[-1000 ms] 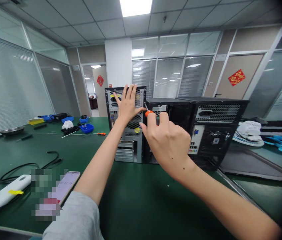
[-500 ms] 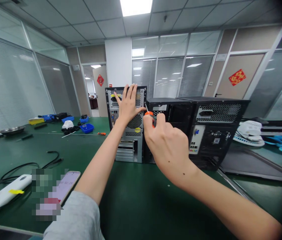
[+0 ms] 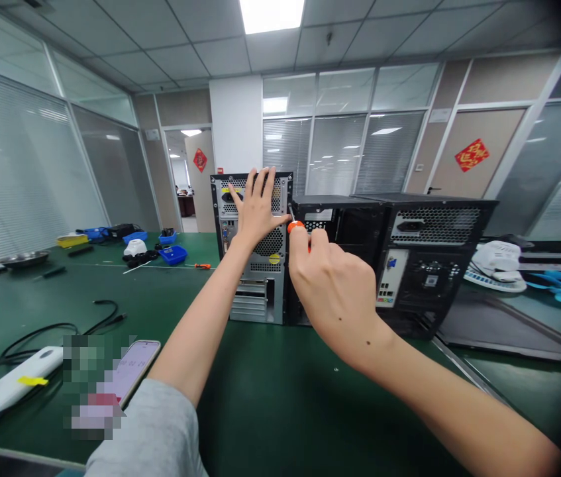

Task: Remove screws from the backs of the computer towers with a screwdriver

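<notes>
White strip-shaped device at left of bench's near edge, yellow tape on it. Phone just right of it, set back from same edge. Blue tray toward far edge. Silver-backed computer case upright, well back from near edge; left hand flat against it, fingers spread apart. Orange-handled screwdriver, shaft up at case's right edge, right hand clamped round handle. Black case farther right.
</notes>
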`<state>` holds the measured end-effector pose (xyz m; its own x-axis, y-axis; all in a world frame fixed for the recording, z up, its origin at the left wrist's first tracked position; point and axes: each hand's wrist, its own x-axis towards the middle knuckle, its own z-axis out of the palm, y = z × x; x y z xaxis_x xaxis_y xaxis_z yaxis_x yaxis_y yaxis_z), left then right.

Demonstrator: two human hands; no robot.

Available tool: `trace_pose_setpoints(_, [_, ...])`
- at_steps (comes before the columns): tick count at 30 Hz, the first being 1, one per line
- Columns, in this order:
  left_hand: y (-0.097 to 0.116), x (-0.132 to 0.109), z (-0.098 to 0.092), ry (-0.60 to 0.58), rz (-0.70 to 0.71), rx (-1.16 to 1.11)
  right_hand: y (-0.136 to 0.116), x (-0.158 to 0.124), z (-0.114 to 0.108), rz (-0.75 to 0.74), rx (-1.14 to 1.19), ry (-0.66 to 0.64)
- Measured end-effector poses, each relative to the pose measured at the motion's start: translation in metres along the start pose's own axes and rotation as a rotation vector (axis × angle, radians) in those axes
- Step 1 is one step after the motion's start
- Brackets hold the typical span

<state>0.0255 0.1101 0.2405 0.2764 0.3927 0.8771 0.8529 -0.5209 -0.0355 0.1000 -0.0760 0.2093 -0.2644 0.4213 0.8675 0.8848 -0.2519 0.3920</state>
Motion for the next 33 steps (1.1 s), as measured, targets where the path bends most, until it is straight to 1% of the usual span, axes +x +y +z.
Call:
trace_pose_setpoints(8, [0.0011, -0.0005, -0.0001, -0.011, -0.004, 0.007, -0.0003, 0.0017, 0.0011, 0.015, 0.038, 0.009])
trace_pose_setpoints(19, [0.0017, 0.0006, 0.0023, 0.006, -0.019, 0.009, 0.0017, 0.0023, 0.0057, 0.007, -0.013, 0.081])
trace_pose_setpoints(26, [0.0019, -0.0004, 0.0010, 0.018, -0.021, 0.001, 0.0042, 0.0040, 0.0056, 0.010, 0.023, 0.053])
trace_pose_setpoints(33, [0.0022, -0.0006, 0.0010, 0.023, -0.022, 0.005, 0.0061, 0.0043, 0.0054, 0.028, -0.012, 0.087])
